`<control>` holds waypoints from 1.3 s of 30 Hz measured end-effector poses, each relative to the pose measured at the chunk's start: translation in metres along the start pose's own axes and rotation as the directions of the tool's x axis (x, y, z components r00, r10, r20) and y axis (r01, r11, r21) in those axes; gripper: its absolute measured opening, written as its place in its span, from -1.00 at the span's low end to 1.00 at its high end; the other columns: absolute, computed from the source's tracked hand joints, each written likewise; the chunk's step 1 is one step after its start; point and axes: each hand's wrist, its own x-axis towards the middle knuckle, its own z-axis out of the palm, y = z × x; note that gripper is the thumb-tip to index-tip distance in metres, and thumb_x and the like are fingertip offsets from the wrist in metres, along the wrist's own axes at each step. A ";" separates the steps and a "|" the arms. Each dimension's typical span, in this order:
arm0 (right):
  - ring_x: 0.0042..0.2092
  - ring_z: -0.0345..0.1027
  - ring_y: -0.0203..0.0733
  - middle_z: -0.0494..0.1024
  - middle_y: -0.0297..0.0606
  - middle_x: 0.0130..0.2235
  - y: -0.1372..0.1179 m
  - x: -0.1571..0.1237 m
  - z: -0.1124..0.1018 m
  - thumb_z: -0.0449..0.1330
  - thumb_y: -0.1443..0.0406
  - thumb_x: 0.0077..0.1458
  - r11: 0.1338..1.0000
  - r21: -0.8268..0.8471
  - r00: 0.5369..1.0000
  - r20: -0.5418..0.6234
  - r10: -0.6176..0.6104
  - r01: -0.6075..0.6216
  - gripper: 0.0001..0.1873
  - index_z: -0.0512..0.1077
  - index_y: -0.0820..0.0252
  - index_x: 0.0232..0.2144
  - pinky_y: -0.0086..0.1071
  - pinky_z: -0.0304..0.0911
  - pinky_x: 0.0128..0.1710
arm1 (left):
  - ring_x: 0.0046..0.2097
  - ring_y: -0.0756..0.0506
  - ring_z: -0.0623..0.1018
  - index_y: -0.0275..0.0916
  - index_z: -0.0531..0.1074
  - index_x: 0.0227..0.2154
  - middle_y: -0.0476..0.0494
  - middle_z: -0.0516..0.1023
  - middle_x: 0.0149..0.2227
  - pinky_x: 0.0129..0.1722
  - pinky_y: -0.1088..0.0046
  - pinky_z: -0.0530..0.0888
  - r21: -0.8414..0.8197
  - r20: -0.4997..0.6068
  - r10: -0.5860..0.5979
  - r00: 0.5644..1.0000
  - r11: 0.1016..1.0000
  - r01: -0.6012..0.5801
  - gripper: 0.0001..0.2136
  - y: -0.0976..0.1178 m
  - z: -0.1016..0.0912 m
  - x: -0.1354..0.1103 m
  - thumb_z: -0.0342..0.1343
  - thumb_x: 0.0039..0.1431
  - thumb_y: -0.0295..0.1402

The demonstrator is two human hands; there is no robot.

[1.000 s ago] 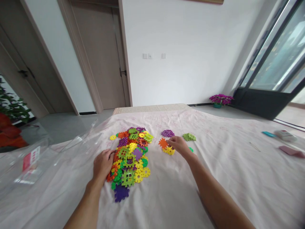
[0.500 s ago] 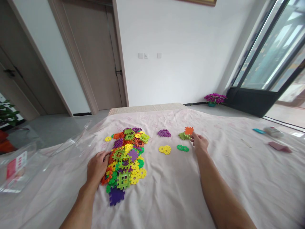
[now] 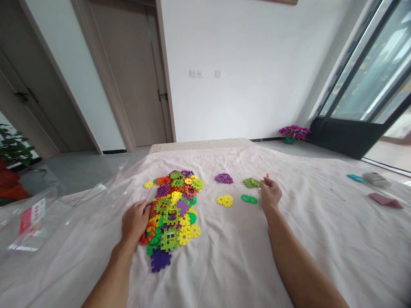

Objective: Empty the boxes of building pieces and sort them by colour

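Observation:
My right hand [image 3: 270, 191] is closed in a pinch on an orange interlocking piece [image 3: 267, 175], seen nearly edge-on and mostly hidden by the fingers. Just left of it, light green square pieces [image 3: 251, 182] lie stacked on the sheet. Nearby are sorted groups: purple pieces [image 3: 224, 178], yellow flower discs [image 3: 224, 200] and green discs [image 3: 249, 199]. My left hand [image 3: 136, 218] rests at the left edge of a mixed heap of plastic pieces [image 3: 170, 238], fingers curled together against it; what they grip, if anything, is hidden. A dark purple square [image 3: 160, 259] lies at the heap's near end.
A pale bedsheet [image 3: 221, 265] covers the surface, with wrinkles. Clear plastic packaging [image 3: 30, 222] lies at the left. On the far right are a blue object [image 3: 355, 177], a whitish packet [image 3: 376, 179] and a pink folded item [image 3: 385, 200].
The orange piece in my right hand has turned from facing me to nearly edge-on and moved slightly right of the green stack. My left hand stays at the heap. The view has shifted slightly.

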 end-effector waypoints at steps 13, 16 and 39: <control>-0.28 0.43 -0.24 0.60 -0.30 -0.23 -0.087 -0.161 0.044 0.30 0.13 0.03 0.815 0.089 0.290 0.908 -0.303 0.573 -0.74 0.61 0.08 -0.24 -0.44 0.22 -0.28 | 0.09 -0.16 0.51 -0.12 0.56 -0.07 -0.14 0.55 0.08 0.12 0.30 0.37 -0.025 0.011 -0.017 1.000 1.000 0.017 -0.65 0.001 -0.001 0.000 -0.12 0.32 -0.24; -0.16 0.43 -0.19 0.58 -0.31 -0.17 -0.091 -0.181 0.043 0.36 0.10 -0.03 0.749 0.107 0.210 0.925 -0.315 0.654 -0.63 0.59 0.00 -0.13 -0.42 0.22 -0.19 | 0.08 -0.14 0.51 -0.11 0.56 -0.07 -0.13 0.56 0.06 0.11 0.33 0.37 -0.015 0.009 -0.012 1.000 1.000 0.012 -0.65 0.001 -0.001 0.000 -0.12 0.32 -0.24; -0.51 0.25 -0.35 0.48 -0.37 -0.55 -0.063 -0.090 0.045 0.19 0.28 -0.07 0.990 0.052 0.546 0.830 -0.115 0.129 -0.84 0.52 0.24 -0.42 -0.50 0.09 -0.53 | 0.09 -0.16 0.51 -0.13 0.55 -0.06 -0.15 0.55 0.07 0.10 0.30 0.39 0.002 0.007 0.002 1.000 1.000 -0.002 -0.63 0.000 0.000 0.000 -0.15 0.33 -0.24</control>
